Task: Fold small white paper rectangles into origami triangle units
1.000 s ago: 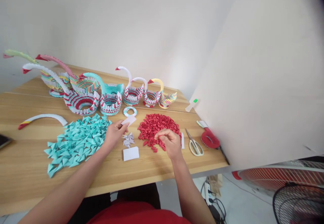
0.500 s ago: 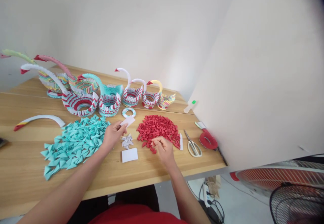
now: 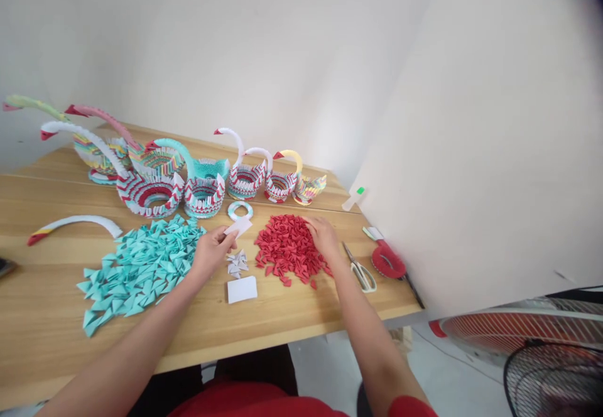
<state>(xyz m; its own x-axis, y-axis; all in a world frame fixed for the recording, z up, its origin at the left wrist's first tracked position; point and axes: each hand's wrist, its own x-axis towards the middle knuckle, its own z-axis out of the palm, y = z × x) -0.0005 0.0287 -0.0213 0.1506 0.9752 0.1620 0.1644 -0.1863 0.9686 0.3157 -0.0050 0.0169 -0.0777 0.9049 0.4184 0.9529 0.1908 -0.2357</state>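
Observation:
Between the thumb and fingers of my left hand (image 3: pixel 213 252) is a small white paper slip (image 3: pixel 239 227). My right hand (image 3: pixel 324 237) rests at the right side of a heap of red folded paper triangles (image 3: pixel 287 247), fingers stretched out and touching it. A heap of turquoise folded triangles (image 3: pixel 146 263) lies left of my left hand. Just below that hand are several pale folded pieces (image 3: pixel 237 263) and a stack of white paper slips (image 3: pixel 242 289). A white and turquoise ring (image 3: pixel 240 210) lies behind the held slip.
Several paper swans stand along the back, including a striped one (image 3: pixel 149 194) and a yellow-necked one (image 3: pixel 308 188). A loose white neck (image 3: pixel 78 219) lies at left. Scissors (image 3: pixel 362 276), a red oval object (image 3: pixel 389 261) and a green-capped item (image 3: pixel 353 198) are at right. A fan (image 3: pixel 551 373) stands beside the table.
My right hand has moved from the front of the red heap to its right side, and its fingers have straightened. My left hand stays put with the slip.

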